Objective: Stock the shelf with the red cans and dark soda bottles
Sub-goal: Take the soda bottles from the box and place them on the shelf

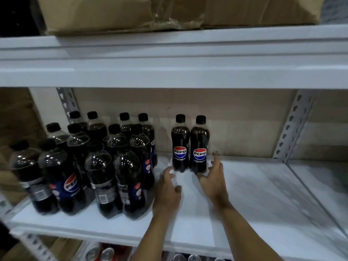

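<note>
Two soda bottles [190, 144] | upright on shelf [263, 185] | fingers [216, 161] apparently just off bases

The white shelf board [254, 194] lies bare from its middle to the right upright [293, 125], giving open room in front of and to the right of the two bottles [190, 146] standing at the back wall. A crowded block of dark bottles [90, 166] fills the left part from front edge to back. A narrow gap separates that block from the pair. The upper shelf [169, 72] caps the height overhead.
</note>
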